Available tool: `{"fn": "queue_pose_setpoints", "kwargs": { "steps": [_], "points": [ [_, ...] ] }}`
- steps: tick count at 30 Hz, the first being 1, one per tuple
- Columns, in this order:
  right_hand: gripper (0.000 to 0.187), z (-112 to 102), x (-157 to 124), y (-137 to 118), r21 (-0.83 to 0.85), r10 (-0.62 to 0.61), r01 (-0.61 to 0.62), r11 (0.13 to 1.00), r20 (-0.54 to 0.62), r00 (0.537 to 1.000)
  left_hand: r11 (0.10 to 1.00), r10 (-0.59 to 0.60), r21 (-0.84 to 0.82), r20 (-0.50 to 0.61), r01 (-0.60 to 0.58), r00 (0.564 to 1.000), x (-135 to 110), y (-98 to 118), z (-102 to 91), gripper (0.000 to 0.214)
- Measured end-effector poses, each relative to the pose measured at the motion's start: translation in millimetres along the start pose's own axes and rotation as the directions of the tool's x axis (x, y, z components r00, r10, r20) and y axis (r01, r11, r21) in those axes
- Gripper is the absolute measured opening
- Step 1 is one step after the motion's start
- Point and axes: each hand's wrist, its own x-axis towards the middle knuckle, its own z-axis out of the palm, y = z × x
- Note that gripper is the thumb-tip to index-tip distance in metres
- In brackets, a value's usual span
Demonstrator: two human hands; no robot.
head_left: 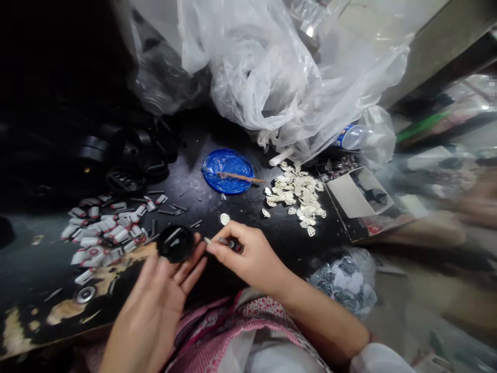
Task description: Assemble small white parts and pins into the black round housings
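Note:
My left hand (161, 290) is palm up over the near edge of the dark worktop (240, 212), fingertips curled around a round black plastic part (175, 243). My right hand (250, 256) is closed in a pinch on a small dark tool (229, 242) with a pale tip pointing left toward that black part. A single pale flat piece (224, 218) lies on the worktop just beyond my right fingers.
A blue dish (228, 171) with a brown stick sits mid-table. Several white-and-red small parts (103, 230) lie left, pale flat pieces (297, 197) right. Black round parts (128, 155) are stacked back left. Crumpled clear plastic (287, 77) fills the back; an open cardboard box (359, 199) stands right.

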Motion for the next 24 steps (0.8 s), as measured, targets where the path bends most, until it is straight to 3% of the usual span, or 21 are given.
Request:
{"fn": "queue_pose_setpoints", "kwargs": {
  "steps": [2,6,12,15,19,24],
  "points": [
    [0.014,7.8,-2.5,-5.8,0.059,-0.019,0.017,0.998,0.034,0.999,0.999,-0.023,-0.024,-0.022,0.022,0.999,-1.4,-3.5,5.4,0.028],
    [0.011,13.0,-1.6,-6.5,-0.05,-0.184,0.185,0.982,0.012,0.983,0.999,-0.009,-0.036,-0.056,0.007,0.998,-1.2,-0.5,2.2,0.022],
    [0.011,9.2,4.7,2.6,-0.21,-0.514,0.525,0.824,0.109,0.851,0.994,-0.094,-0.056,-0.039,0.092,0.995,1.8,10.6,-8.2,0.019],
    [0.008,7.3,7.8,3.7,-0.188,-0.575,0.586,0.788,0.114,0.81,0.993,-0.111,-0.047,-0.052,0.108,0.992,4.4,10.0,-10.7,0.019],
    [0.005,9.5,9.2,-0.8,-0.26,-0.636,0.631,0.731,0.077,0.768,0.999,-0.032,0.038,-0.055,0.034,0.998,4.8,3.3,-10.5,0.026],
    [0.007,14.3,10.6,-7.2,-0.362,-0.637,0.612,0.703,0.063,0.768,0.994,0.024,0.108,-0.019,-0.022,1.0,2.6,-1.7,-9.6,0.03]
  ]
}}
